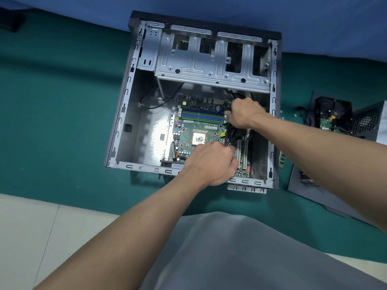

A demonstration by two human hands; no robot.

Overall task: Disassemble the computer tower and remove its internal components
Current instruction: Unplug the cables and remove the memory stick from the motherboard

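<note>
Pale floor tiles are giving way to a green mat [52, 122], which is serving as a soft bed for the metal parts. Nearest the viewer, a grey cloth [230, 248] is covering the person's lap.

Just beyond it, the left hand [211, 164] is reaching over the near rim of the computer tower [123, 114]. Its fingers are curling round a bundle of black cables [229, 139], probably to gather the slack clear of the board. The tower is lying on its side in the middle of the mat, open face up, so everything inside is within reach from above.

A little further in, the right hand [244, 113] is closing on the upper end of the same cables at the board's far right corner. It is likely working a plug loose, though the plug itself is hidden under the knuckles.

The motherboard [194, 124] is sitting flat on the tower's floor, not yet removed, with its processor bare. Beyond it the drive cage [209, 65] is standing empty.

To the right, a side panel [307, 191], a black drive unit [333, 114] and loose screws [281, 117] are lying apart from the tower, out of the way. Blue cloth [209, 7] is closing the far edge.
</note>
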